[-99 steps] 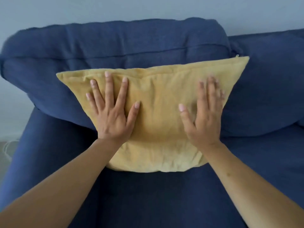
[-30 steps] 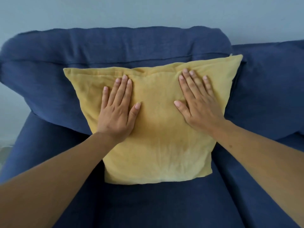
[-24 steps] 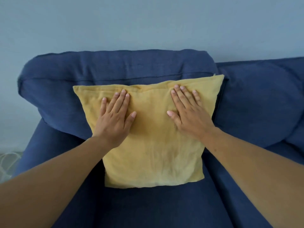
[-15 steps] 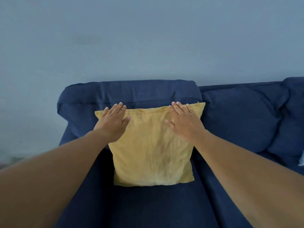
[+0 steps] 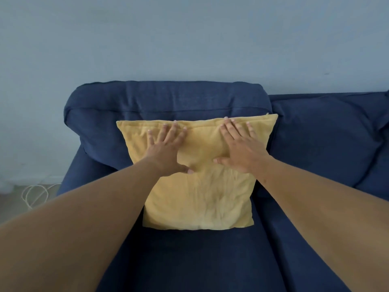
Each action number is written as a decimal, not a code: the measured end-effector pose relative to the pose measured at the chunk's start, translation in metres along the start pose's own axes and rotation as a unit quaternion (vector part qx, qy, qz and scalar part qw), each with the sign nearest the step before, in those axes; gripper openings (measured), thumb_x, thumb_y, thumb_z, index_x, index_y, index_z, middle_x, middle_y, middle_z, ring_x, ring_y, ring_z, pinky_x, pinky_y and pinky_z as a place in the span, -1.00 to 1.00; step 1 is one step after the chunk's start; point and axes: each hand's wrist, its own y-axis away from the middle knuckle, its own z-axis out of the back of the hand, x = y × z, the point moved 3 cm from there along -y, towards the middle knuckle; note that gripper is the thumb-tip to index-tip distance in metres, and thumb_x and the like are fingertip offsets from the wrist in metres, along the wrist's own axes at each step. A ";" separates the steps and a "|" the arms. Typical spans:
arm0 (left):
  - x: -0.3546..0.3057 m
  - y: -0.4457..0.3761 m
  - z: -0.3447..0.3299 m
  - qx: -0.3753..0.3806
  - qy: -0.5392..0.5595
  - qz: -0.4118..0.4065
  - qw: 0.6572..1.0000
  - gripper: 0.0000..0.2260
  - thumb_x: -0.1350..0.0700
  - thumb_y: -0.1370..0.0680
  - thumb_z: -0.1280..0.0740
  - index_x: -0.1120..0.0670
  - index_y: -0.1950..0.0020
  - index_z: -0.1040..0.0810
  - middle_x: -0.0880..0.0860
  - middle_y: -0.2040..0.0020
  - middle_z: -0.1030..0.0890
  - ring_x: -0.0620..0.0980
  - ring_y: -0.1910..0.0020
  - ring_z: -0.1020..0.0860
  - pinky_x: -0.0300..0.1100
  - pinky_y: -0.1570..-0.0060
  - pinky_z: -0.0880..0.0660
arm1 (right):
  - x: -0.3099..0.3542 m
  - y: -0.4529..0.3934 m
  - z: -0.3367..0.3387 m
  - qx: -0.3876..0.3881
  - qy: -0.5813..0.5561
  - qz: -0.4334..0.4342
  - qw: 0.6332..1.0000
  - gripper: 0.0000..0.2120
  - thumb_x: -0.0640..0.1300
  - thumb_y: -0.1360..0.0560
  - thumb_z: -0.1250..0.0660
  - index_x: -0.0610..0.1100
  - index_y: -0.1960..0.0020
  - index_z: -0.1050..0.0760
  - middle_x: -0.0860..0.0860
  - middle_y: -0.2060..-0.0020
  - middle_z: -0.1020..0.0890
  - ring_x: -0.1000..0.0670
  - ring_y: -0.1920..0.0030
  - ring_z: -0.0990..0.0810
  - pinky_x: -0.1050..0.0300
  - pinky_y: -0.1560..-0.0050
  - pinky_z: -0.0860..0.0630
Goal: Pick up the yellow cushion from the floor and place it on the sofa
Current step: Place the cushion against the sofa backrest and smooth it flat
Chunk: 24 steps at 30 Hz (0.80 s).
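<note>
The yellow cushion (image 5: pixel 200 199) stands upright on the seat of the dark blue sofa (image 5: pixel 189 260), leaning against the sofa's left back pillow. My left hand (image 5: pixel 166 150) lies flat on the cushion's upper left face, fingers spread, fingertips at the top seam. My right hand (image 5: pixel 242 148) lies flat on the upper right face in the same way. Neither hand grips the fabric. The cushion's lower half is wrinkled and free of my hands.
A second blue back pillow (image 5: pixel 328 140) fills the sofa's right side. A pale wall (image 5: pixel 189 39) rises behind. At the lower left a looped white cable (image 5: pixel 33 192) lies on the floor beside the sofa's arm.
The camera has pulled back and tilted up, so the sofa and cushion look smaller. Both hands slid up the cushion's face toward its top edge and stay flat on it.
</note>
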 end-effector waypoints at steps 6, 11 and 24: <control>0.049 -0.024 -0.023 -0.040 0.046 0.035 0.998 0.18 -0.65 -0.16 -0.13 -0.18 -0.59 0.30 -0.09 -0.61 0.32 -0.04 -0.59 0.34 0.49 -0.39 0.24 | -0.047 -0.019 -0.036 0.001 -0.016 -0.072 0.997 0.19 0.63 -0.33 0.11 -0.23 -0.59 0.31 -0.17 -0.59 0.28 -0.12 -0.60 0.30 -0.16 -0.58 0.24; 0.090 -0.031 -0.035 -0.060 0.112 0.095 0.987 0.07 -0.62 -0.29 0.01 -0.07 -0.62 0.26 -0.12 -0.63 0.23 -0.11 -0.60 0.27 0.36 -0.47 0.26 | -0.068 -0.031 -0.050 0.016 -0.040 -0.098 0.994 0.27 0.67 -0.28 0.12 -0.27 -0.57 0.35 -0.19 -0.58 0.31 -0.12 -0.59 0.31 -0.09 -0.58 0.24; 0.097 -0.042 -0.047 -0.042 0.041 0.092 0.994 0.03 -0.59 -0.35 0.16 0.05 -0.62 0.27 -0.02 -0.64 0.18 -0.05 -0.62 0.20 0.22 -0.52 0.29 | -0.071 -0.042 -0.054 0.067 -0.053 -0.117 0.989 0.29 0.68 -0.25 0.10 -0.24 -0.56 0.41 -0.16 -0.57 0.35 -0.10 -0.58 0.35 -0.07 -0.58 0.26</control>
